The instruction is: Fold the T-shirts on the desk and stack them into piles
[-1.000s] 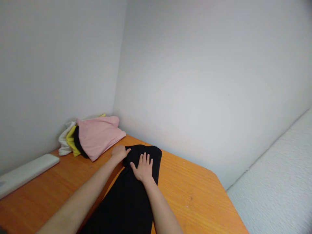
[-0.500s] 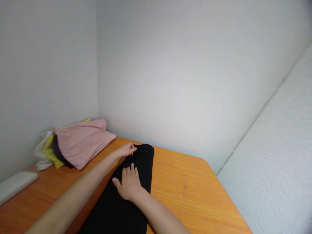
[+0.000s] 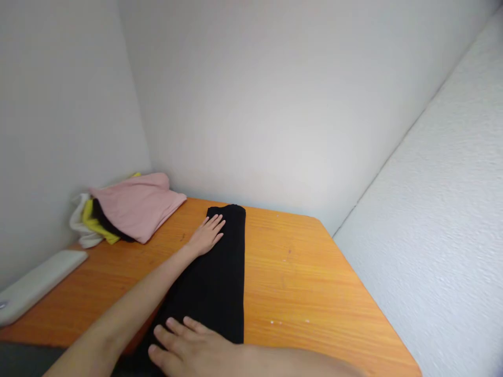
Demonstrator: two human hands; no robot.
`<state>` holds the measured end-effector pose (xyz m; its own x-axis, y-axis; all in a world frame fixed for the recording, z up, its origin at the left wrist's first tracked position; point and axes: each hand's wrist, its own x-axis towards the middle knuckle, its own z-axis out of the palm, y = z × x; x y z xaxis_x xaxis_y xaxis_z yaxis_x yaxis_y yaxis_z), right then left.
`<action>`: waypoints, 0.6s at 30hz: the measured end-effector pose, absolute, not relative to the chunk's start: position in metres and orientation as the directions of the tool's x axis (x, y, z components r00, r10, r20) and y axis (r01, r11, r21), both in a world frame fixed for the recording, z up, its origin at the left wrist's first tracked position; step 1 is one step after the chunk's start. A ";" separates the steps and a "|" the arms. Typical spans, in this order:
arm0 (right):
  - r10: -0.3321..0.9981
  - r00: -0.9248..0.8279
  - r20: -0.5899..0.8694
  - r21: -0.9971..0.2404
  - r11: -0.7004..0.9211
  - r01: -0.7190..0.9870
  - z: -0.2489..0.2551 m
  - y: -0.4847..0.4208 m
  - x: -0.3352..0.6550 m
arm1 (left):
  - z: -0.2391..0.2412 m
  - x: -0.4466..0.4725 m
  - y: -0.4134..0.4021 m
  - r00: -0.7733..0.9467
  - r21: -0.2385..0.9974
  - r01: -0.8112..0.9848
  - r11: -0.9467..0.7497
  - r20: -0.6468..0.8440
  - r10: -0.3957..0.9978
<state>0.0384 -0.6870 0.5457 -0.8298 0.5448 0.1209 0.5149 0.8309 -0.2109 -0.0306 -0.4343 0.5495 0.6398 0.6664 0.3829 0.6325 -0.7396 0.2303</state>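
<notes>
A long black garment (image 3: 220, 283), folded into a strip, lies on the orange wooden table (image 3: 298, 283); its exact kind does not show. Near its far end my left hand (image 3: 207, 235) rests flat on the cloth, fingers spread. My right hand (image 3: 192, 348) lies open over the near part of the strip, palm down with the fingers pointing left. Neither hand grips anything. Part of the garment's near end is hidden behind my hands and forearms.
A pile of clothes with a pink garment (image 3: 137, 204) on top, and yellow, black and white cloth beneath, sits in the back left corner. A long white object (image 3: 43, 280) lies at the left edge. Walls border the table behind and at left.
My left hand has gone from pinched fingers at the garment's far left edge to lying flat on it. My right hand has slid toward me along the cloth. The view has tilted down.
</notes>
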 end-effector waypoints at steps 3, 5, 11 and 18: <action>0.675 -0.730 0.108 -0.260 0.728 0.634 0.564 -0.703 0.075 | 0.554 -0.055 -0.460 0.648 0.221 0.613 -0.759 0.410 0.642; 0.779 -0.622 0.080 -0.275 0.617 0.738 0.566 -0.711 0.101 | 0.548 -0.079 -0.485 0.650 0.261 0.606 -0.752 0.383 0.657; 0.891 -0.454 0.020 -0.228 0.447 0.865 0.538 -0.728 0.144 | 0.514 -0.149 -0.576 0.727 0.381 0.568 -0.730 0.185 0.662; 0.876 -0.459 0.146 -0.111 0.476 0.873 0.513 -0.744 0.162 | 0.474 -0.160 -0.629 0.755 0.027 0.561 -0.828 0.392 0.525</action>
<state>0.1622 -0.7444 0.5131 -0.4591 0.8762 0.1464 0.8726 0.4757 -0.1105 -0.1600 -0.6293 0.4738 0.7555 0.5246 0.3925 0.5606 -0.8276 0.0272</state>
